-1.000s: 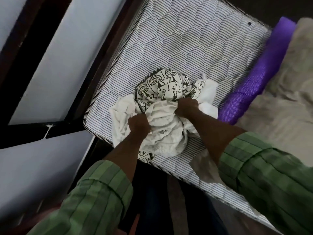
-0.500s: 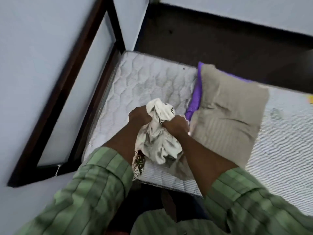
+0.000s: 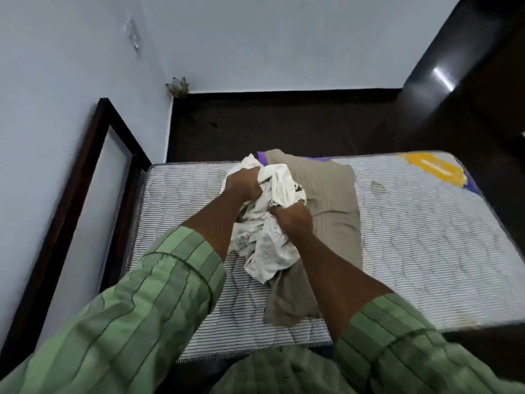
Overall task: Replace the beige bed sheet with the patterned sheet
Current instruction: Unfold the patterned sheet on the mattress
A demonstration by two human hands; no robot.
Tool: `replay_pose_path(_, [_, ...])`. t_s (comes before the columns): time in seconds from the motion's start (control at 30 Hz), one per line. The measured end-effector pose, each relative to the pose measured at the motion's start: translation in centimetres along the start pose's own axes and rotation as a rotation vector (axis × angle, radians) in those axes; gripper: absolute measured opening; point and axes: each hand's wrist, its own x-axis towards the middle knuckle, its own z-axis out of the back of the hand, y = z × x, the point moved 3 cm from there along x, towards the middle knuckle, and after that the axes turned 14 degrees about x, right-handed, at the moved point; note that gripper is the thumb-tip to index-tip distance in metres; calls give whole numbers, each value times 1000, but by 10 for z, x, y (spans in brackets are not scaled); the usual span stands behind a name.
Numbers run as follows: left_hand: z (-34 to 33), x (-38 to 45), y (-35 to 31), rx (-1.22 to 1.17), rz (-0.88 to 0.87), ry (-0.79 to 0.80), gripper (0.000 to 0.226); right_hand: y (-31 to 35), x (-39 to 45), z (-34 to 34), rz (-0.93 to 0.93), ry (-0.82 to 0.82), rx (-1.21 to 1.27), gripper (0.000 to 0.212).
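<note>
Striped grey-and-white quilted mattress [image 3: 426, 237], one, bare across most of its top, yellow label [image 3: 431, 170] at the far right corner. One beige bed sheet [image 3: 326, 189], rumpled, lying mid-mattress from far edge to near edge, one purple strip [image 3: 262, 159] peeking out at its far end. One bunched white patterned sheet [image 3: 270, 243], lifted above the beige one. Two hands: left hand [image 3: 241, 183] clenched on the bundle's upper part, right hand [image 3: 292, 218] clenched lower. Two green striped sleeves [image 3: 136, 322].
</note>
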Motion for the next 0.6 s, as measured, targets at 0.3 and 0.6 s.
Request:
replay_pose_path(0.3, [65,17,-15,-190,47,-166,39,64,-6,27,95,-271,259,66])
replay_pose_path(0.6, [73,41,-16,-309,43,-48,52,114,-15,25,194,-409,-37,43])
